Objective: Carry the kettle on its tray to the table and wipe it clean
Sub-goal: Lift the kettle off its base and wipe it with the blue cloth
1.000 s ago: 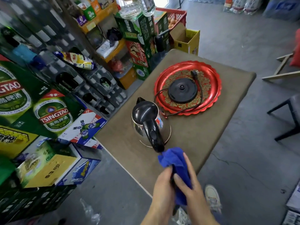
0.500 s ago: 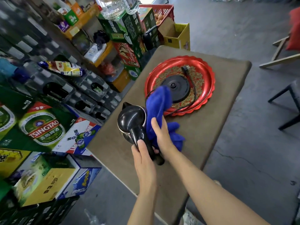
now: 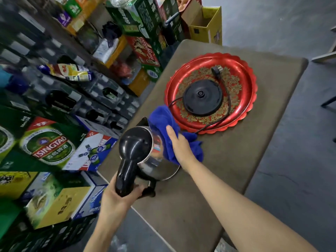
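Observation:
A steel kettle (image 3: pixel 154 166) with a black lid and handle is tilted on the brown table (image 3: pixel 200 197). My left hand (image 3: pixel 116 199) grips the black handle at its lower end. My right hand (image 3: pixel 180 146) presses a blue cloth (image 3: pixel 163 119) against the kettle's right side. Behind them lies the red tray (image 3: pixel 241 73), and on it sit the black kettle base (image 3: pixel 202 97) with its cord and plug (image 3: pixel 216 70).
Stacked beer cartons (image 3: pixel 52 148) and bottle crates (image 3: pixel 76 95) line the left side, close to the table edge. An open yellow box (image 3: pixel 209 26) stands beyond the table's far end. Grey concrete floor (image 3: pixel 300 160) lies to the right, with chair legs at the right edge.
My left hand has taken the kettle handle and tipped the kettle. My right hand has brought the blue cloth from near my body onto the kettle's side.

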Demonstrator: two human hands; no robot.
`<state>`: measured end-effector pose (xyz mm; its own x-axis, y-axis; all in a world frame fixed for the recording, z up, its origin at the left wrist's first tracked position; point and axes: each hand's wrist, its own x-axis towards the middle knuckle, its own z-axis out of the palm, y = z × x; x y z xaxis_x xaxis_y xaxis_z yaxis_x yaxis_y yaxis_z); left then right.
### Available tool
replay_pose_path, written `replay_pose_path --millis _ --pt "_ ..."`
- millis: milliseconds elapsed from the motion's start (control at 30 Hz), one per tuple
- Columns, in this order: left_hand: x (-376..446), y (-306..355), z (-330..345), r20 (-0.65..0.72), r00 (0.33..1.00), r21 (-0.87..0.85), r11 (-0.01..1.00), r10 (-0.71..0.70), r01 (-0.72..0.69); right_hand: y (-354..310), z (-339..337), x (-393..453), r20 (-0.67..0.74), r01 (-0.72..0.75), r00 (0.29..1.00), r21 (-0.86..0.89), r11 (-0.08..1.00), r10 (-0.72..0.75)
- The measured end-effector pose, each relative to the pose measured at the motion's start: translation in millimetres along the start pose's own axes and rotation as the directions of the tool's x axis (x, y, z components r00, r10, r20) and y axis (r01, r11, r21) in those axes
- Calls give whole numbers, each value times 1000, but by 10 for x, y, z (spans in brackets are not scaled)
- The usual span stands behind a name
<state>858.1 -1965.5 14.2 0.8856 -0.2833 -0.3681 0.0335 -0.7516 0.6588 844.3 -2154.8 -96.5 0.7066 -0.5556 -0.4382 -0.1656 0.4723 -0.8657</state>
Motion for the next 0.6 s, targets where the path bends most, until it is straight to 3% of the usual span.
replay_pose_path --millis 67,167,233,300,333,433,500,600 --pt "57 -36 -112 -34 999 105 994 23 -19 313 -4 -289 -53 -12 998 104 994 17" --pt "89 -97 -160 -103 995 111 994 16 -5 409 129 -823 -112 25 994 105 994 -13" --pt "111 -102 -164 -79 996 82 996 28 -22 176 229 -814 -85 163 984 79 983 -157" --pt "148 -114 -198 -47 998 72 997 44 -40 -109 283 -436 -1 201 980 -14 980 -201" --pt "162 -126 -214 -33 998 74 996 55 -52 -203 299 -166 57 162 986 -46 986 -159" --pt "194 -197 -236 -8 998 66 996 60 -60 -132 248 479 218 -121 965 -122 985 146" --pt "199 -224 -225 -26 998 59 997 51 -49 221 128 645 200 -206 953 -122 971 227" --pt "203 -239 -183 -55 998 13 999 39 -38 356 -107 259 64 -207 976 -47 977 209"
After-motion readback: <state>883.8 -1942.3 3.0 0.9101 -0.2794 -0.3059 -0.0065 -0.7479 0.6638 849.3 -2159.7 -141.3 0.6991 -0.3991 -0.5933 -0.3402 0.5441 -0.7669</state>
